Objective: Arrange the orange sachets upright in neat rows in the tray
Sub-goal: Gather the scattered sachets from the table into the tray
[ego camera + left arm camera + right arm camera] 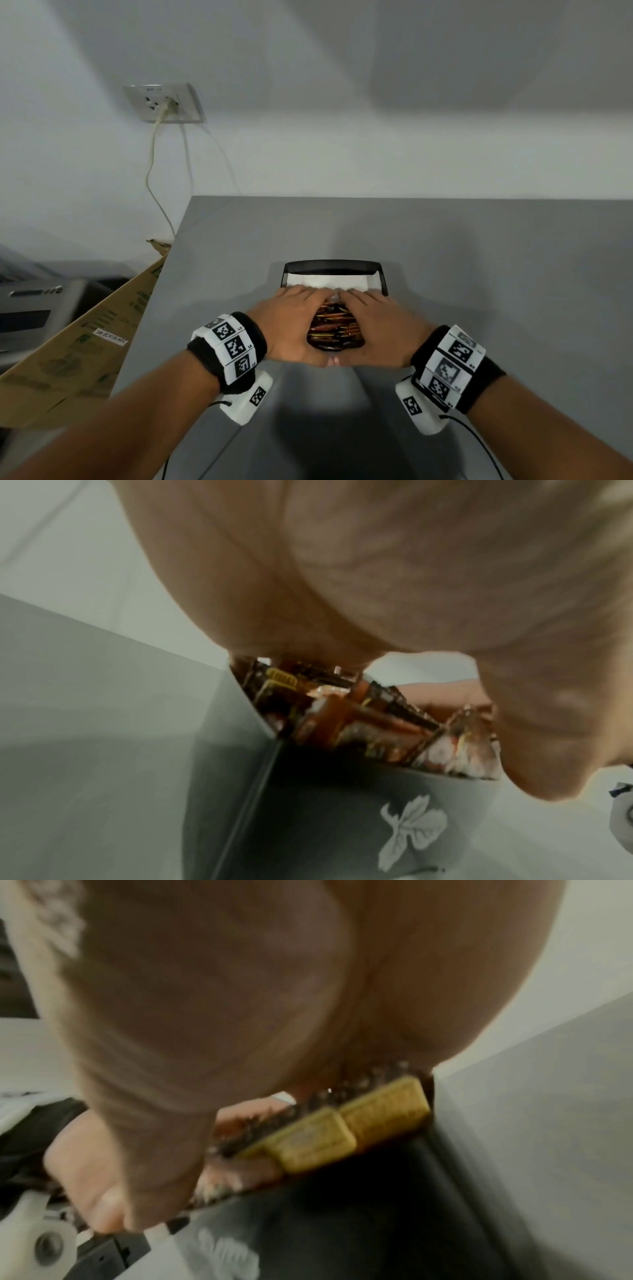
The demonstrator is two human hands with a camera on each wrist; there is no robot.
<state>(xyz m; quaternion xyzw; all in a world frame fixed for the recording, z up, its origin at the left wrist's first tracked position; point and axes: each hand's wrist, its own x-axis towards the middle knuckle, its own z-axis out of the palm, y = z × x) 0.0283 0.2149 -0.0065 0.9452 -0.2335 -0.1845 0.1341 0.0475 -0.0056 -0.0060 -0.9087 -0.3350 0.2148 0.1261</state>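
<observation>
A black tray [332, 266] stands in the middle of the grey table. Several orange sachets [334, 329] are bunched on edge in its near part, and white packets [329, 282] fill the strip behind them. My left hand [294, 322] and right hand [376, 322] cup the bunch from either side, with fingertips meeting on the far side and thumbs meeting on the near side. The left wrist view shows the sachets [342, 718] packed above the tray wall [342, 804], under my palm [377, 574]. In the right wrist view, yellow sachet ends [349, 1129] sit under my right palm [222, 1001].
The grey table [479, 274] reaches back to a white wall, and its left edge runs diagonally. A cardboard box [85, 342] leans beside that edge, with a grey appliance [34, 308] behind it. A wall socket [164, 102] has a cable hanging down.
</observation>
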